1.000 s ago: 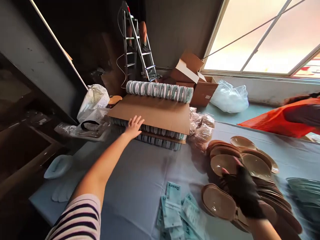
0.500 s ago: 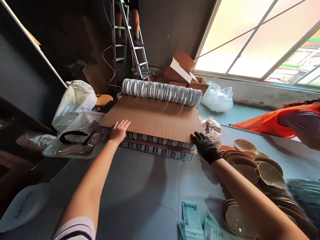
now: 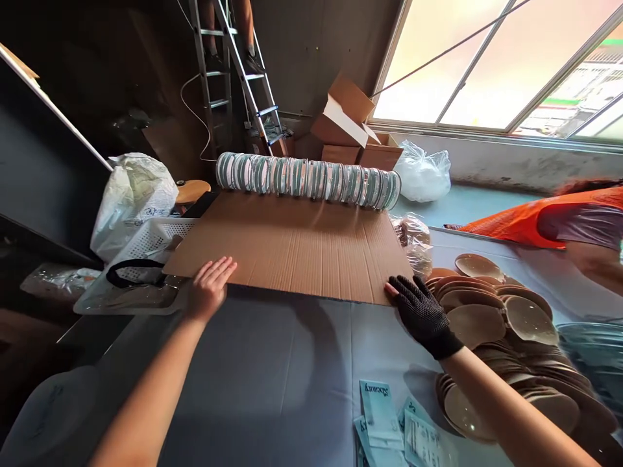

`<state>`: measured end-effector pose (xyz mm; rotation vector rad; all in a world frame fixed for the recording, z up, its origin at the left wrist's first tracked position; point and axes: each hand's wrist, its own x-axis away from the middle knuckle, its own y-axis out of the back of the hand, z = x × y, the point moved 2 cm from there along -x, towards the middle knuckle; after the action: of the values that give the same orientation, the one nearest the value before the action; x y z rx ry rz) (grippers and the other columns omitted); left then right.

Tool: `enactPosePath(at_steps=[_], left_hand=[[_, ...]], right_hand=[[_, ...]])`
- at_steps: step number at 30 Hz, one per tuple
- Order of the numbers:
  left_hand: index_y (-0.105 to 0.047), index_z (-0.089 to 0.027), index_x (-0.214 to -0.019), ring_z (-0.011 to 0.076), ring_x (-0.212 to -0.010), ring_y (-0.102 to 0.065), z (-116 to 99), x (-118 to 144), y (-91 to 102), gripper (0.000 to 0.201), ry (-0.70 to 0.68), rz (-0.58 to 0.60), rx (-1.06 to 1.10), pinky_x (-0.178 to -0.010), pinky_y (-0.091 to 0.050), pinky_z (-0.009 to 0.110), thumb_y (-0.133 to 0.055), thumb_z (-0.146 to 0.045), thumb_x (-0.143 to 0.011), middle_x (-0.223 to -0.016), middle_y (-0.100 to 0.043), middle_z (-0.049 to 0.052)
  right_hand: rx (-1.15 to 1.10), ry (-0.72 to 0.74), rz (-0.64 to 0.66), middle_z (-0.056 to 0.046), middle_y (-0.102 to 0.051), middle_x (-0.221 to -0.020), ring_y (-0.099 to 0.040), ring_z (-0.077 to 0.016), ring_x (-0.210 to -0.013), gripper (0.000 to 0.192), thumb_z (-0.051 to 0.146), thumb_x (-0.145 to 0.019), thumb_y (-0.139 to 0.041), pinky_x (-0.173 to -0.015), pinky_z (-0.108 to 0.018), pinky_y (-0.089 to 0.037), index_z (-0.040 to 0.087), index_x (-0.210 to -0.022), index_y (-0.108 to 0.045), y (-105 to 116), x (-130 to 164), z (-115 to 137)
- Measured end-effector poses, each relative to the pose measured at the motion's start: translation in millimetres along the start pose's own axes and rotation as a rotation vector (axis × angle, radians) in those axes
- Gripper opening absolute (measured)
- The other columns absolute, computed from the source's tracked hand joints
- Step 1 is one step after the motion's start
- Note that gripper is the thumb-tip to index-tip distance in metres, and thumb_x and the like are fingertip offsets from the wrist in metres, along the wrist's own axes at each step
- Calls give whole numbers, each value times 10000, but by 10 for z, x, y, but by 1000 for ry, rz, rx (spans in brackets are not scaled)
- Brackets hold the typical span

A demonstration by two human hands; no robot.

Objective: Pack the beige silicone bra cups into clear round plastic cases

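Here, bare left hand [image 3: 209, 288] gripping the near left corner of a corrugated cardboard sheet [image 3: 296, 243], thumb on top and fingers curled under the edge. Black-gloved right hand [image 3: 421, 311] clasping the near right corner in the same way (fingertips hidden beneath the board). Sheet lying flat across the far part of a grey-blue table [image 3: 282, 370], a row of upright round tins [image 3: 306, 178] standing along its far edge. Piles of tan shallow dishes [image 3: 491, 321] just right of the gloved hand; small printed packets [image 3: 384, 415] on the near table. White plastic basket [image 3: 146, 250] beside the left corner. Orange sleeve [image 3: 516, 217] of another person at far right.
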<state>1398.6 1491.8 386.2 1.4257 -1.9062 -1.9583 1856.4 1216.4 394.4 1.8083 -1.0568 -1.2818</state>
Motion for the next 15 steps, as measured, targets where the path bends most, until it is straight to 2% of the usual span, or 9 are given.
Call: enactPosePath(at_steps=[2,4,5,7,9,12,13,15], left_hand=[[-635,-291,-1316,244,-1320,-545,-41,115,124,609,-87,71,-5,-1177,-352,485,-424,-102,-778,-1379,-613,46],[-609,-317,-1333,237,-1339,-526,-39,100,265,636,-182,129,16,-1204,-315,478,-451,-90,-761,-1397,-602,18],[-596,-324,-1339,234,-1344,-520,-9,22,336,638,-211,126,31,-1213,-301,474,-461,-91,-761,-1397,-604,8],[-575,-308,-1349,243,-1357,-504,118,-301,455,611,-183,42,57,-1220,-286,469,-492,-119,-773,-1393,-609,16],[-533,-249,-1381,269,-1395,-455,322,-819,494,605,-41,-108,94,-1223,-277,466,-544,-183,-779,-1427,-574,61],[-401,-165,-1459,291,-1460,-343,689,-1728,341,743,306,-328,267,-1229,-248,456,-621,-286,-760,-1541,-423,134],[-366,-165,-1472,293,-1468,-325,812,-2001,246,756,443,-397,367,-1227,-241,463,-619,-323,-777,-1569,-374,143],[-319,-182,-1483,290,-1479,-301,1039,-2438,31,743,673,-504,579,-1219,-239,477,-589,-392,-824,-1602,-305,146]], right_hand=[[-63,63,-2,-123,-643,-1315,-526,-290,-1284,396,235,-929,-461,-1148,-555,-313,191,-1300,-593,65,81,-17],[-143,91,-29,-119,-638,-1320,-511,-298,-1298,411,363,-926,-511,-1145,-535,-327,225,-1305,-589,135,10,-164],[-179,71,-69,-132,-631,-1324,-505,-292,-1305,443,414,-927,-517,-1136,-506,-345,225,-1323,-576,168,-98,-287],[-212,-82,-209,-197,-603,-1335,-502,-277,-1307,543,475,-943,-493,-1091,-436,-390,156,-1381,-527,213,-449,-612],[-181,-377,-336,-283,-516,-1399,-480,-285,-1329,729,559,-951,-455,-1048,-411,-395,25,-1446,-428,201,-906,-989],[-210,-836,-250,-362,-436,-1424,-523,-296,-1265,959,642,-930,-443,-910,-415,-415,-95,-1502,-220,26,-1571,-1501],[-235,-931,-200,-382,-444,-1397,-552,-285,-1220,986,648,-934,-417,-863,-406,-414,-129,-1494,-183,-58,-1750,-1637],[-284,-1023,-159,-402,-485,-1323,-596,-248,-1130,992,639,-949,-355,-795,-383,-408,-193,-1456,-169,-240,-2026,-1858]])
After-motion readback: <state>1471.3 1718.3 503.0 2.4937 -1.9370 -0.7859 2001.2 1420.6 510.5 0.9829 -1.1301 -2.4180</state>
